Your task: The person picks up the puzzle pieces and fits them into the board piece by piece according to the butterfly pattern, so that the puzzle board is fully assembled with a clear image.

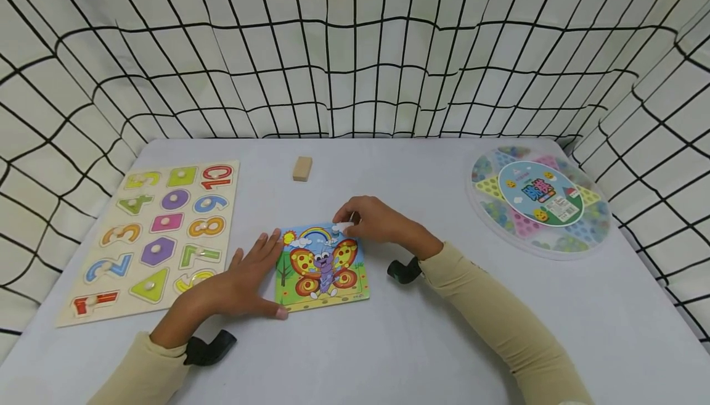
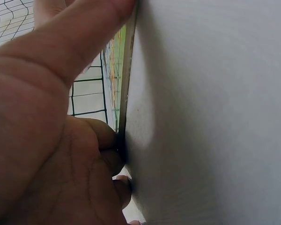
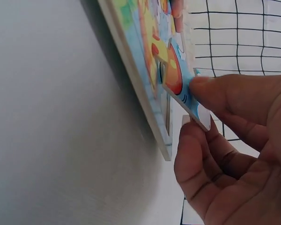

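A square jigsaw puzzle (image 1: 323, 269) with a purple butterfly, a rainbow and a sun lies flat on the white table. My right hand (image 1: 379, 220) is at its top right corner, pinching a puzzle piece (image 3: 180, 77) between thumb and fingers. In the right wrist view the piece is tilted, blue with an orange-red part, and its inner end overlaps a recess in the board. Along the puzzle's left side, my left hand (image 1: 244, 285) is spread, fingertips at the upper left edge and thumb at the lower left corner. In the left wrist view the board's thin edge shows beside the fingers.
A wooden board of knobbed numbers and shapes (image 1: 141, 183) lies on the left. Behind the puzzle is a small wooden block (image 1: 302, 169). To the right sits a round, clear-covered game box (image 1: 538, 198). Black netting (image 1: 355, 75) over white cloth surrounds the table's back and sides.
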Action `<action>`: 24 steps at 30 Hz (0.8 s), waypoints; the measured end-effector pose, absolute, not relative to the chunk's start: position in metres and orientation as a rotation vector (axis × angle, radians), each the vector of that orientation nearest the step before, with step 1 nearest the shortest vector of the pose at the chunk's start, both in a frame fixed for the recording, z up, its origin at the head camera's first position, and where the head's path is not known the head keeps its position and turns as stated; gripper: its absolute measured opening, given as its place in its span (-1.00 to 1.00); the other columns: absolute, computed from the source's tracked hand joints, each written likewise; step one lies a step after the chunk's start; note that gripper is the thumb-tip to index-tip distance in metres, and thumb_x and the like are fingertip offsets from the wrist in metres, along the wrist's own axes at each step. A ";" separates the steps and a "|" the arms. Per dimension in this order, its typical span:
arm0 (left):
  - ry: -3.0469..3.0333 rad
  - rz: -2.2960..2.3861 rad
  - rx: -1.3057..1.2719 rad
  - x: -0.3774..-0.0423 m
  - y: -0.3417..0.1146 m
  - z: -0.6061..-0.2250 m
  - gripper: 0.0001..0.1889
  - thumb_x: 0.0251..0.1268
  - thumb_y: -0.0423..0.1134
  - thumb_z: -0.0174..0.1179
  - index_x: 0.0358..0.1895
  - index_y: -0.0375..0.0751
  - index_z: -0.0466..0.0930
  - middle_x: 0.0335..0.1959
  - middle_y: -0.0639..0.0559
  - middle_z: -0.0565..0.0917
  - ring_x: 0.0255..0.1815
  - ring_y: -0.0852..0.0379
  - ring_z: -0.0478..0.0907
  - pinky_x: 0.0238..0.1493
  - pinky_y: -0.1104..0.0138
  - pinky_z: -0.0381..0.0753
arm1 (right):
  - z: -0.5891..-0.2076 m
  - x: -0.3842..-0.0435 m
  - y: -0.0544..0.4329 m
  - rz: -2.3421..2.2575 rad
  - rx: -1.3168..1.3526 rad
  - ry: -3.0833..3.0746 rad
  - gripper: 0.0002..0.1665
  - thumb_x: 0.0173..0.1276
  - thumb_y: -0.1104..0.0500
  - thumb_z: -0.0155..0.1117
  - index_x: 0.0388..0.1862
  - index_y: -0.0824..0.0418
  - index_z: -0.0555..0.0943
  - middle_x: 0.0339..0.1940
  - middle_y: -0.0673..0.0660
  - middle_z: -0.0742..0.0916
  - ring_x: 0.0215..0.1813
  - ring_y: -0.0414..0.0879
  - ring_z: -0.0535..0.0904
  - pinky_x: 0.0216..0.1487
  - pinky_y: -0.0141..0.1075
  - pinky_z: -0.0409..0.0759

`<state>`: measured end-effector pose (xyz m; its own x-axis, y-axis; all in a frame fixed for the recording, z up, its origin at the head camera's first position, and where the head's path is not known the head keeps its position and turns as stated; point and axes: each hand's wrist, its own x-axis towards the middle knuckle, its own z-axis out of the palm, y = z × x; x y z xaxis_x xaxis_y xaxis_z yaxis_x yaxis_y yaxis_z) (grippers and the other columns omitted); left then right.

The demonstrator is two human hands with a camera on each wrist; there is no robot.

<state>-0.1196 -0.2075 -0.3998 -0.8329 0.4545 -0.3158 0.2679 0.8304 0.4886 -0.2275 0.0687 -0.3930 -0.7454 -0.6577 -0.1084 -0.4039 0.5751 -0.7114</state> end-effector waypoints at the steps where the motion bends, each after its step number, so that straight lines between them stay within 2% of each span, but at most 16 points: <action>1: 2.587 0.602 0.539 -0.120 -0.207 -0.400 0.33 -0.17 0.30 0.44 0.55 -0.34 -0.16 0.58 -0.18 -0.28 0.55 -0.21 -0.44 0.34 -0.31 -0.40 | -0.393 -0.227 0.068 -0.959 -0.862 2.446 -0.67 0.27 0.28 0.39 0.03 0.21 0.67 -0.10 0.01 0.64 -0.11 -0.10 0.51 -0.13 -0.39 0.54; 7: 2.586 0.598 0.546 -0.120 -0.207 -0.401 0.33 -0.17 0.31 0.44 0.55 -0.33 -0.17 0.58 -0.17 -0.28 0.55 -0.20 -0.44 0.35 -0.31 -0.41 | -0.397 -0.225 0.066 -0.866 -0.885 2.448 -0.54 0.26 0.20 0.43 0.14 0.21 0.64 -0.10 0.02 0.58 -0.16 -0.10 0.44 -0.21 -0.40 0.46; 24: 2.579 0.593 0.556 -0.122 -0.208 -0.402 0.33 -0.16 0.32 0.43 0.54 -0.36 -0.16 0.58 -0.19 -0.28 0.55 -0.21 -0.42 0.36 -0.30 -0.37 | -0.404 -0.224 0.062 -0.803 -0.887 2.496 -0.69 0.29 0.23 0.40 0.02 0.19 0.71 -0.11 0.02 0.55 -0.09 -0.15 0.44 -0.08 -0.38 0.50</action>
<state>-0.1218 -0.2083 -0.4017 -0.8254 0.4666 -0.3179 0.2808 0.8277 0.4858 -0.2242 0.0624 -0.4045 -0.7326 -0.6641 -0.1495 -0.4523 0.6390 -0.6221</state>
